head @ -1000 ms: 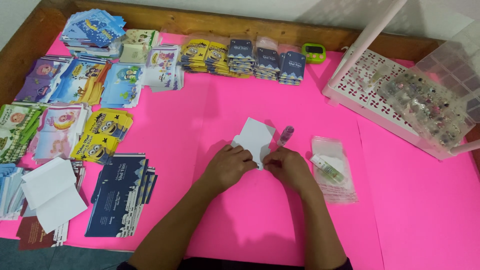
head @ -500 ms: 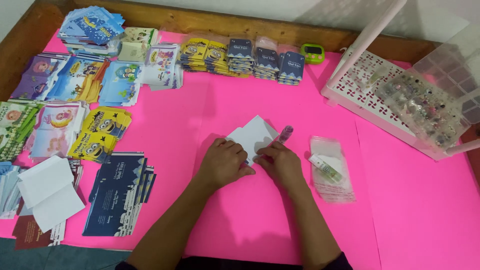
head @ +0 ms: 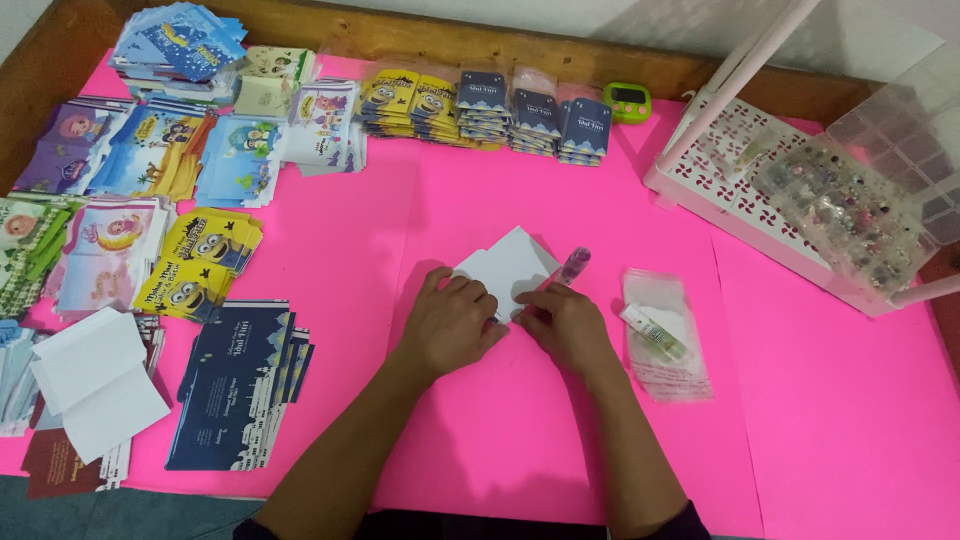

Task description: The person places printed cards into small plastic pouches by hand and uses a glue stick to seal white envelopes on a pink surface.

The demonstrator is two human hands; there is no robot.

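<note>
Paper, white and folded (head: 505, 265), lies mid-table on the pink sheet (head: 480, 430) — light, thin, easily creased, we judge. Our left hand (head: 450, 325) presses it flat; right hand (head: 565, 325) pinches its near edge — the best hold.

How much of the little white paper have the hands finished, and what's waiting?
Done: stacks of printed envelopes lie sorted at the left. In hand: both the left hand and right hand press on a white paper. Waiting: the small tube and clear bag lie untouched beside them.
</note>
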